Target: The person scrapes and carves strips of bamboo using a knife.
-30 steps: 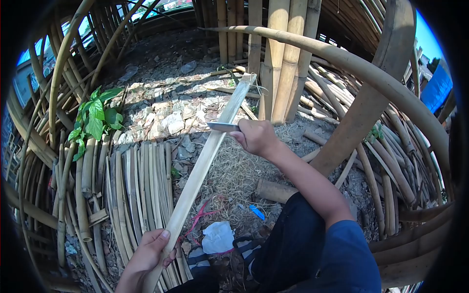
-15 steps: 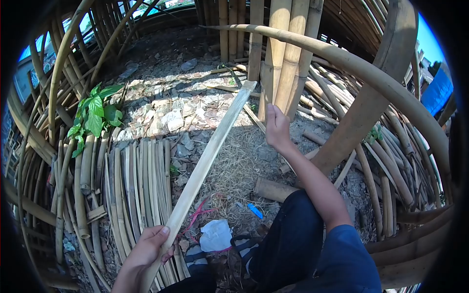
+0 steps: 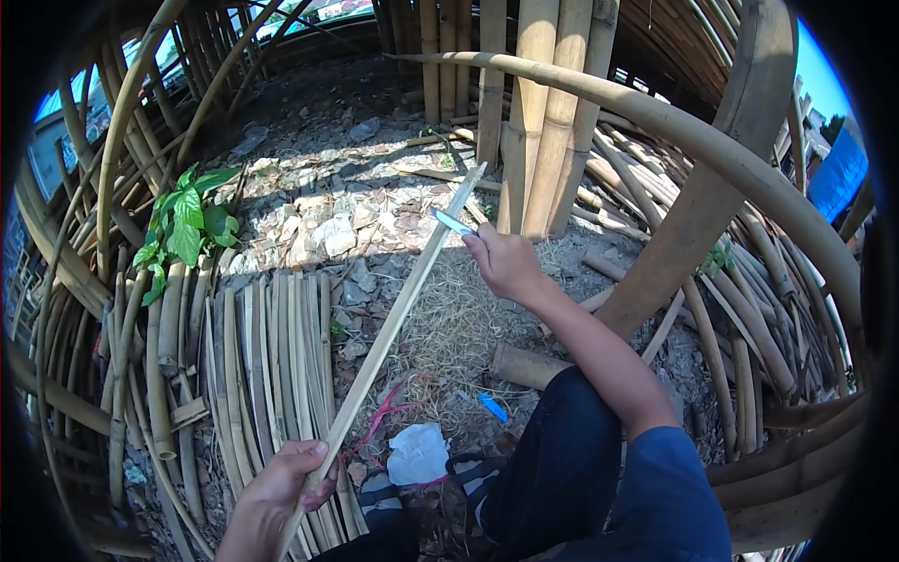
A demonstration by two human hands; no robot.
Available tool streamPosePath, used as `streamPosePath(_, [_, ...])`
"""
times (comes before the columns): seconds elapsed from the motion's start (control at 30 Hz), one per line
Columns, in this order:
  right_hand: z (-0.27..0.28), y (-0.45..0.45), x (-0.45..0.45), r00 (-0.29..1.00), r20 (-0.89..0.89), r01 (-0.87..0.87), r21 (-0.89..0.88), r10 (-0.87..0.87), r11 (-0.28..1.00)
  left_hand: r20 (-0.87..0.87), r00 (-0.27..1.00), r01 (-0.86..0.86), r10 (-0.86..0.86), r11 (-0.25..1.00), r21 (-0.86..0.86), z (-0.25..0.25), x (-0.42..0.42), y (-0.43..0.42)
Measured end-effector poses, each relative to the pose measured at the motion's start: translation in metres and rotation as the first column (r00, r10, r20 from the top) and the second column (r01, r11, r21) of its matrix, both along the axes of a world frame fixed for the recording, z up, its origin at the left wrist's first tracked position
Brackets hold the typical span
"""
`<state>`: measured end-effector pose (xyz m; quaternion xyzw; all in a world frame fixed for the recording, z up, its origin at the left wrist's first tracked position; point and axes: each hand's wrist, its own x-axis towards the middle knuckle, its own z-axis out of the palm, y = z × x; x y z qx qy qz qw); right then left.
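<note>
A long pale bamboo strip (image 3: 398, 314) slants from the bottom left up toward the bamboo posts, its narrow edge turned partly upward. My left hand (image 3: 288, 480) is wrapped round its lower end. Near the upper end, my right hand (image 3: 506, 262) is closed round a knife, whose handle is hidden in the fist. The shiny blade of the knife (image 3: 449, 221) lies across the strip, touching or just over it. Pale shavings (image 3: 445, 323) cover the ground beneath the strip.
Split bamboo strips (image 3: 272, 365) lie side by side at the left, near a green plant (image 3: 187, 220). Thick bamboo posts (image 3: 538, 122) stand behind. A curved pole (image 3: 655, 112) arches over the right side. A white cloth (image 3: 418, 455) and a blue object (image 3: 493, 406) lie near my feet.
The strip has turned from its broad face toward its edge. My right hand moved up and away from the strip, then came back left with the blade at the upper end.
</note>
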<state>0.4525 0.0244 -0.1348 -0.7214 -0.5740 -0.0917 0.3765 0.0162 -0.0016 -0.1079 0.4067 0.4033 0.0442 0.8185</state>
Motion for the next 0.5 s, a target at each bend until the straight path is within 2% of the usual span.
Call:
streamPosePath(0.03, [0.004,0.004,0.006,0.999,-0.018,0.042,0.008,-0.042,0.999,-0.006,1.000,-0.003,0.003,1.000,0.017,0.001,0.001,-0.001])
streamPosePath(0.07, [0.008,0.010,0.022,0.988,0.047,0.151,-0.049,-0.149,0.987,-0.010,1.000,-0.007,0.007,1.000,0.030,0.001,0.001,-0.003])
streamPosePath(0.1, [0.000,0.008,0.018,0.988,0.046,0.150,-0.052,-0.148,0.987,-0.011,1.000,-0.008,0.008,1.000,0.027,-0.001,-0.001,-0.005])
streamPosePath(0.17, [-0.010,0.009,0.009,0.988,0.109,0.115,-0.004,-0.114,0.993,0.019,0.999,0.027,-0.026,0.999,-0.021,-0.003,0.000,0.001])
streamPosePath(0.2, [-0.011,-0.002,0.004,0.950,0.293,-0.108,-0.008,0.105,0.994,0.022,1.000,0.019,-0.018,0.999,-0.046,-0.002,0.000,0.002])
streamPosePath(0.23, [-0.013,0.001,0.019,0.955,0.278,-0.105,-0.010,0.103,0.994,0.007,1.000,0.022,-0.021,0.999,-0.050,0.000,0.000,0.003])
streamPosePath(0.3, [-0.012,0.007,0.054,0.934,0.308,0.185,0.014,-0.180,0.983,-0.006,1.000,0.023,-0.023,1.000,-0.017,0.002,0.004,-0.002])
streamPosePath(0.33, [-0.017,0.006,0.055,0.968,0.185,0.179,-0.022,-0.172,0.984,-0.022,1.000,0.020,-0.020,1.000,-0.007,-0.002,0.006,-0.002])
streamPosePath(0.37, [-0.023,0.011,0.051,0.966,0.198,0.174,-0.013,-0.168,0.985,-0.008,1.000,0.016,-0.016,1.000,0.000,-0.003,0.008,0.002])
streamPosePath(0.43, [-0.027,0.007,0.019,0.973,-0.045,0.217,-0.137,-0.224,0.967,-0.045,0.999,-0.001,-0.003,0.996,-0.088,-0.011,0.010,0.005])
streamPosePath(0.47, [-0.016,0.000,0.014,0.977,-0.024,0.196,-0.281,-0.211,0.939,-0.030,1.000,0.001,-0.005,0.993,-0.120,-0.015,0.008,0.006])
streamPosePath(0.5, [-0.019,0.000,0.016,0.977,-0.031,0.196,-0.279,-0.213,0.940,-0.037,0.999,0.003,-0.007,0.993,-0.116,-0.016,0.006,0.006])
